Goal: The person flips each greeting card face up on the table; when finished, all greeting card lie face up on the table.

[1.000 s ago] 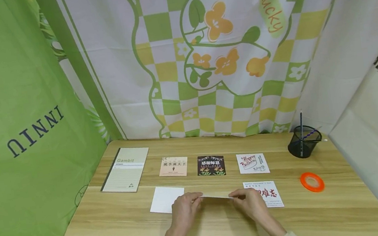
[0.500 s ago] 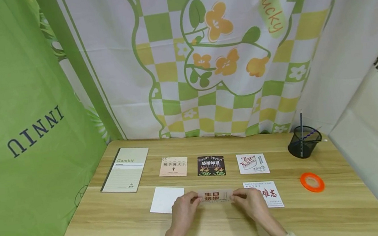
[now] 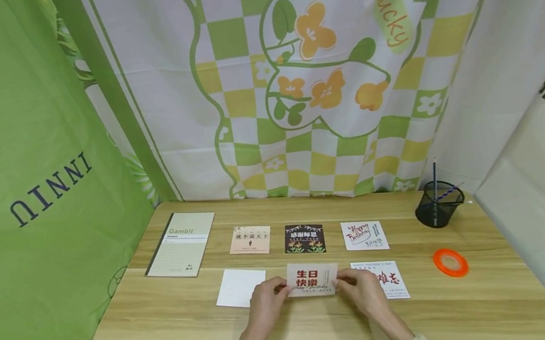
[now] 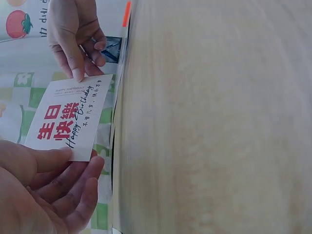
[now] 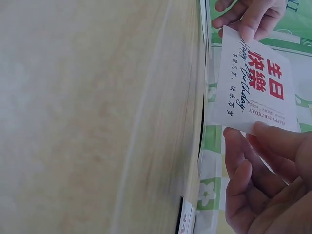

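A white birthday card (image 3: pixel 312 279) with red Chinese characters and handwritten-style "Happy Birthday" is held up above the table between both hands. My left hand (image 3: pixel 266 301) pinches its left edge between thumb and fingers, and my right hand (image 3: pixel 363 290) pinches the right edge. In the left wrist view the card (image 4: pixel 68 117) tilts with its printed face toward me. Partly behind the right hand lies a white card (image 3: pixel 390 280) with red characters. Near the left hand is a blank white card (image 3: pixel 241 287).
Farther back lie a pink card (image 3: pixel 250 240), a dark flowered card (image 3: pixel 304 239) and a "Happy Birthday" card (image 3: pixel 364 236). A notebook (image 3: pixel 181 246) is at the left. On the right are a mesh pen cup (image 3: pixel 437 206) and an orange tape roll (image 3: pixel 450 263).
The held card has tilted from nearly edge-on to face the head camera, bringing its red print into view. Both hands keep their pinch and stay nearly in place.
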The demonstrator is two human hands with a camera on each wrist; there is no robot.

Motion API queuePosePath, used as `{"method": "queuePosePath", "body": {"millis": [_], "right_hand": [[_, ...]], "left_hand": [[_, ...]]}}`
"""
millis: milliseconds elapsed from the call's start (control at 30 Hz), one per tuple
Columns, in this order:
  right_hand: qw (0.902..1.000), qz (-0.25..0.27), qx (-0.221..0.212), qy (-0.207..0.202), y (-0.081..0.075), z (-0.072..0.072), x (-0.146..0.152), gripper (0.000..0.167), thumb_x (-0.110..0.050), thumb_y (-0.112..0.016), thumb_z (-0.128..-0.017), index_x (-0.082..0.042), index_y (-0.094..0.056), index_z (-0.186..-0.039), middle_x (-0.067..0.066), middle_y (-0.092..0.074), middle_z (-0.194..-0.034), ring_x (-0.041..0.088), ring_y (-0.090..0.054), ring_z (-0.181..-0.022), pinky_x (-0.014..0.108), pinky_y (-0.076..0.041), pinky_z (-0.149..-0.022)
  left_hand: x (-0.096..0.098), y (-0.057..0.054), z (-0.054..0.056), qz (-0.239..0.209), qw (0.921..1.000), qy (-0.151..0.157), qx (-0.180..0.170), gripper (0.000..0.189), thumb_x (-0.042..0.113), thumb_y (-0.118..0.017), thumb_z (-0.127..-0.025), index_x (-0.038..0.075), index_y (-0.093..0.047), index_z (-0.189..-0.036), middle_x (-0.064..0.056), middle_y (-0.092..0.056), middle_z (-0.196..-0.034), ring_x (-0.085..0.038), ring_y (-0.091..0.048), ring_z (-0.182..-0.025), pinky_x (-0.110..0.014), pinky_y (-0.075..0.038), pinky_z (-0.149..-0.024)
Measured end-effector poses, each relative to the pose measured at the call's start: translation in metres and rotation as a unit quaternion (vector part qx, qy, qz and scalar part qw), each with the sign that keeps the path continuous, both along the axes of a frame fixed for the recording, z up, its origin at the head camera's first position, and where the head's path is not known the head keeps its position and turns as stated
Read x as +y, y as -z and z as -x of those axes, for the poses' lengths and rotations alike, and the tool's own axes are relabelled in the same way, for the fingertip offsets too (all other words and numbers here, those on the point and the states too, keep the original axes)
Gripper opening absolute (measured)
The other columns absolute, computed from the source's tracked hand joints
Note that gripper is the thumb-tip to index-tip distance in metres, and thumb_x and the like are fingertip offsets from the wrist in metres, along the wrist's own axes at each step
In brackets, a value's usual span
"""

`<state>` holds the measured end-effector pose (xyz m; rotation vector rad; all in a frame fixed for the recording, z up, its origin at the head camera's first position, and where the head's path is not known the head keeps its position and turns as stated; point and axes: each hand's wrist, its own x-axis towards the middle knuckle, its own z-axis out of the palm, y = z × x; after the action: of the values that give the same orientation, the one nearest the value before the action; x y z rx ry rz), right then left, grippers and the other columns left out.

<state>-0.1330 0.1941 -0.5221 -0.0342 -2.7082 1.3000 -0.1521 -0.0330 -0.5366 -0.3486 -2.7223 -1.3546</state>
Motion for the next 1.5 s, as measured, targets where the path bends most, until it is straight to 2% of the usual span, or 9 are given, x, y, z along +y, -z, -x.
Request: {"method": "queuePosePath", "body": {"millis": [233, 367, 500, 667, 800, 1000, 1167, 1300, 1500], "right_hand": [[0.9996, 0.019, -0.020, -0.009, 0.0000, -0.0025, -0.0004, 0.012, -0.008, -0.076, -0.079, -0.003, -0.073, -0.090, 0.002, -0.069, -0.076, 0.010, -0.059, -0.065, 0.022, -0.050, -0.059], [0.9988, 0.032, -0.033, -0.016, 0.0006, -0.0031, -0.0009, 0.013, -0.006, -0.077, -0.077, -0.002, -0.072, -0.089, 0.002, -0.068, -0.073, 0.011, -0.058, -0.061, 0.021, -0.049, -0.054], [0.9988, 0.030, -0.036, -0.014, 0.0020, -0.0026, -0.0013, 0.011, -0.005, -0.078, -0.076, -0.004, -0.072, -0.085, 0.001, -0.068, -0.072, 0.011, -0.058, -0.060, 0.021, -0.049, -0.053], [0.9985, 0.038, -0.037, -0.011, 0.0015, -0.0029, -0.0018, 0.009, -0.003, -0.076, -0.077, -0.003, -0.071, -0.084, 0.001, -0.067, -0.071, 0.012, -0.059, -0.060, 0.021, -0.049, -0.054], [0.9976, 0.052, -0.043, -0.013, 0.0002, -0.0034, -0.0020, 0.008, -0.001, -0.075, -0.078, -0.001, -0.070, -0.085, 0.001, -0.065, -0.068, 0.016, -0.061, -0.057, 0.021, -0.049, -0.053], [0.9971, 0.060, -0.044, -0.012, -0.0004, -0.0035, -0.0021, 0.009, -0.001, -0.074, -0.079, 0.000, -0.069, -0.087, 0.002, -0.065, -0.066, 0.018, -0.061, -0.055, 0.021, -0.048, -0.052], [0.9959, 0.075, -0.050, -0.009, 0.0015, -0.0036, -0.0029, 0.010, 0.002, -0.072, -0.079, 0.003, -0.069, -0.089, 0.006, -0.065, -0.065, 0.020, -0.061, -0.053, 0.022, -0.048, -0.049], [0.9952, 0.082, -0.053, -0.008, 0.0033, -0.0033, -0.0039, 0.019, 0.004, -0.071, -0.079, 0.007, -0.068, -0.097, 0.007, -0.066, -0.066, 0.020, -0.061, -0.054, 0.023, -0.048, -0.047], [0.9974, 0.058, -0.042, -0.009, 0.0058, -0.0021, -0.0041, 0.031, 0.004, -0.072, -0.076, 0.009, -0.066, -0.106, 0.005, -0.067, -0.066, 0.017, -0.060, -0.053, 0.022, -0.047, -0.050]], "left_hand": [[-0.0009, 0.0005, 0.0027, -0.101, 0.9924, 0.013, -0.069, 0.007, 0.005, -0.069, -0.085, -0.002, -0.069, -0.089, -0.004, -0.067, -0.073, -0.019, -0.064, -0.058, -0.020, -0.050, -0.049], [-0.0011, 0.0003, 0.0040, -0.128, 0.9879, 0.017, -0.086, 0.007, 0.004, -0.068, -0.086, -0.003, -0.068, -0.089, -0.005, -0.066, -0.072, -0.022, -0.065, -0.059, -0.025, -0.052, -0.047], [-0.0010, 0.0016, 0.0039, -0.144, 0.9854, 0.017, -0.089, 0.009, 0.004, -0.067, -0.088, -0.004, -0.068, -0.092, -0.005, -0.067, -0.071, -0.023, -0.065, -0.057, -0.024, -0.050, -0.044], [-0.0007, 0.0023, 0.0031, -0.147, 0.9841, 0.017, -0.097, 0.020, 0.004, -0.063, -0.091, -0.006, -0.067, -0.108, -0.007, -0.067, -0.072, -0.021, -0.064, -0.056, -0.020, -0.047, -0.042], [-0.0002, 0.0016, 0.0025, -0.140, 0.9842, 0.024, -0.106, 0.031, 0.001, -0.064, -0.089, -0.009, -0.061, -0.118, -0.009, -0.066, -0.072, -0.021, -0.063, -0.056, -0.025, -0.050, -0.044], [0.0002, 0.0010, 0.0021, -0.135, 0.9847, 0.027, -0.106, 0.034, -0.003, -0.065, -0.086, -0.010, -0.059, -0.118, -0.009, -0.066, -0.073, -0.023, -0.063, -0.056, -0.031, -0.053, -0.045], [0.0006, 0.0017, 0.0020, -0.135, 0.9852, 0.023, -0.102, 0.030, -0.003, -0.065, -0.086, -0.008, -0.062, -0.116, -0.009, -0.065, -0.072, -0.021, -0.062, -0.055, -0.024, -0.049, -0.043], [0.0017, 0.0039, 0.0023, -0.136, 0.9853, 0.020, -0.102, 0.032, -0.003, -0.064, -0.086, -0.008, -0.061, -0.118, -0.008, -0.065, -0.071, -0.019, -0.061, -0.054, -0.020, -0.047, -0.042], [0.0032, 0.0053, 0.0031, -0.140, 0.9844, 0.015, -0.105, 0.035, -0.004, -0.063, -0.087, -0.011, -0.058, -0.121, -0.007, -0.064, -0.069, -0.019, -0.061, -0.053, -0.020, -0.047, -0.042]]}}
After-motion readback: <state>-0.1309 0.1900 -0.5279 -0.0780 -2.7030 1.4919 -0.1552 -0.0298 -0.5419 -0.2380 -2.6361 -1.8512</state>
